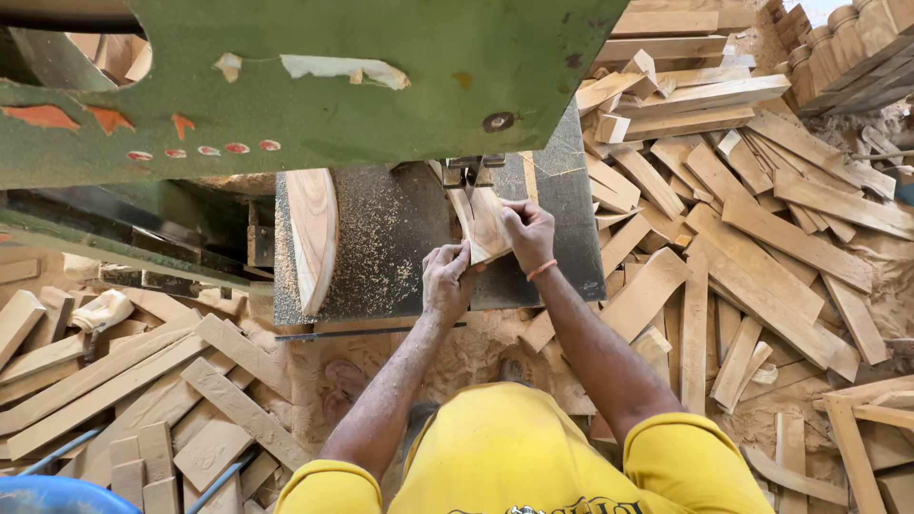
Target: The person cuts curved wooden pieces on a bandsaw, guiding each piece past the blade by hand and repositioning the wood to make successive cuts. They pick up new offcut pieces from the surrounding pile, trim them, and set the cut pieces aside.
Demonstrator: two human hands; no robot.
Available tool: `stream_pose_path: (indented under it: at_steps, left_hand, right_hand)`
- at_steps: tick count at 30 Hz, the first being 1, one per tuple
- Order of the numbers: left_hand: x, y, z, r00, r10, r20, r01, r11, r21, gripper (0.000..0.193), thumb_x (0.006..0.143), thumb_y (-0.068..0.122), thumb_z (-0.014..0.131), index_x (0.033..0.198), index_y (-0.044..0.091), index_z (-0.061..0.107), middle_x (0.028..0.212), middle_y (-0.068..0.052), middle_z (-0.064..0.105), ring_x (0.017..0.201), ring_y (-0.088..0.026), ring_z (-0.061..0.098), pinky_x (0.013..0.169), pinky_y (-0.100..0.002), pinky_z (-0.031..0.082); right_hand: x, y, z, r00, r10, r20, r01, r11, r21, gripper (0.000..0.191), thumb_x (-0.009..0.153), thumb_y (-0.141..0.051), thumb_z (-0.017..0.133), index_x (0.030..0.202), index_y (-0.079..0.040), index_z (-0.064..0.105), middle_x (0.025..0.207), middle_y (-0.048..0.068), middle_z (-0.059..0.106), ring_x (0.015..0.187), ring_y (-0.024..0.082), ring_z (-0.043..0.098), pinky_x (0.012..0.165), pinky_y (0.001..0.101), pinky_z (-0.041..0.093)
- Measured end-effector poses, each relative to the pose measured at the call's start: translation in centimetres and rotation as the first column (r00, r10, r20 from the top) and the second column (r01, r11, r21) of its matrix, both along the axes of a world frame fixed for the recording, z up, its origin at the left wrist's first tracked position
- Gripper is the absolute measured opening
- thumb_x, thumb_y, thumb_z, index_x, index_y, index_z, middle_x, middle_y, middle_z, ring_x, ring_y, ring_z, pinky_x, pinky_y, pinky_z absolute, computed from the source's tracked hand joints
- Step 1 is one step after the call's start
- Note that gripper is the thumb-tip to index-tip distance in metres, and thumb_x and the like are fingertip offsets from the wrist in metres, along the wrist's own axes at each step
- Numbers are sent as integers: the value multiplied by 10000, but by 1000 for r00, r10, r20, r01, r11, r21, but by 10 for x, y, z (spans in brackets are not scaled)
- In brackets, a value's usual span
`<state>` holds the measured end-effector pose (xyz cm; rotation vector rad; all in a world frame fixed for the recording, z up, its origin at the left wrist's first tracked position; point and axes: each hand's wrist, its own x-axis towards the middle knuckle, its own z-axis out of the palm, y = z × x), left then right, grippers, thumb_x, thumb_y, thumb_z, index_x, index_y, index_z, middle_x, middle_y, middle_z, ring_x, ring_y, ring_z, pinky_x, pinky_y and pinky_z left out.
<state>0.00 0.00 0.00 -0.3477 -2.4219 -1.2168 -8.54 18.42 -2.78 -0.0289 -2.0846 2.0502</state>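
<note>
My left hand (pixel 445 281) and my right hand (pixel 529 233) both grip a small curved wooden piece (pixel 484 221) lying on the dark metal saw table (pixel 390 238). The piece's far end sits at the blade guide (pixel 466 171) of a green band saw (pixel 286 86). The left hand holds the near edge, and the right hand presses the right side. An orange band circles my right wrist. The blade itself is hard to make out.
A curved cut board (pixel 312 238) rests on the table's left side, amid sawdust. Heaps of wood offcuts lie on the floor at left (pixel 124 381) and right (pixel 762 238). Stacked turned wooden parts (pixel 847 48) stand at top right. A blue tub rim (pixel 48 495) shows bottom left.
</note>
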Motion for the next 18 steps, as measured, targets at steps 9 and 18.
stream_pose_path:
  at_steps: [9,18]
  left_hand:
    - [19,-2,5,998,-61,29,61,998,-11,408,883,190,780,1238,1,713,1068,-90,729,1047,-260,666,977,-410,466]
    - [16,-3,4,996,-72,53,72,997,-9,443,943,298,741,1271,2,706,1085,-90,724,1057,-268,662,978,-414,466]
  right_hand:
    - [36,-1,16,994,-112,-15,113,991,65,187,945,-112,704,1054,23,775,955,27,773,802,38,644,702,209,540]
    - [35,-3,25,992,-124,-29,126,988,94,172,960,-116,706,1056,12,768,946,24,757,830,41,646,740,216,548]
